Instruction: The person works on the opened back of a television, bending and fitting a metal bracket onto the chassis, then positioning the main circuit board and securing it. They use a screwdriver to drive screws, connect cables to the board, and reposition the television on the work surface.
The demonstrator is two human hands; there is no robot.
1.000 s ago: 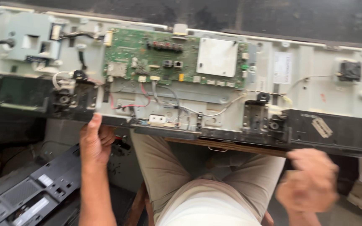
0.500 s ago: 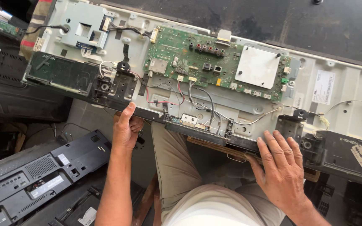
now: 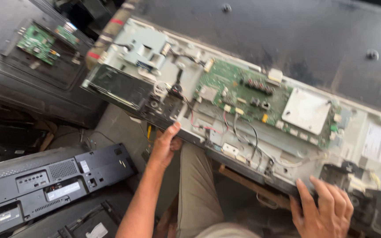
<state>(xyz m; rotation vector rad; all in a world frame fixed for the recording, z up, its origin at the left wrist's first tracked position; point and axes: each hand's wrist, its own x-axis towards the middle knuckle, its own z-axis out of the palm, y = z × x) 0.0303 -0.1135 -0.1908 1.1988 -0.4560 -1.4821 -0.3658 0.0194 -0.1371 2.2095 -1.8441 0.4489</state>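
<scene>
While both hands sit on its near edge, the long opened flat-panel TV chassis point(image 3: 252, 145), grey metal back w/ black bezel, lies tilted across the head view, upper left to lower right, over the person's lap.

Head view, items:
- Left hand point(image 3: 164, 145): thumb up over the chassis' lower edge, fingers curled underneath, gripping the edge just below the black speaker block point(image 3: 166, 108).
- Right hand point(image 3: 323, 211): fingers spread, laid flat on the dark lower edge near the right end; palm down, pressing rather than closed round anything. Whether the thumb hooks under: can't tell.
- Green rectangular main circuit board point(image 3: 239, 92): mid-chassis, w/ square silver heat-shield plate point(image 3: 307, 110) at its right end.
- Pale grey metal bracket point(image 3: 144, 48): upper left of chassis, beside the board.
- Thin red, black and white wires point(image 3: 225, 128): running from speaker block across the lower chassis.
- Dark grey worktop point(image 3: 314, 39): behind the chassis, top of view.
- Black plastic TV back cover w/ vent grille and white labels point(image 3: 54, 176): on floor, lower left, well apart from the hands.
- Second small green circuit board point(image 3: 36, 42): on a dark panel, upper left.
- Beige trousers point(image 3: 197, 194): the person's legs, under the chassis betw. the two hands.
</scene>
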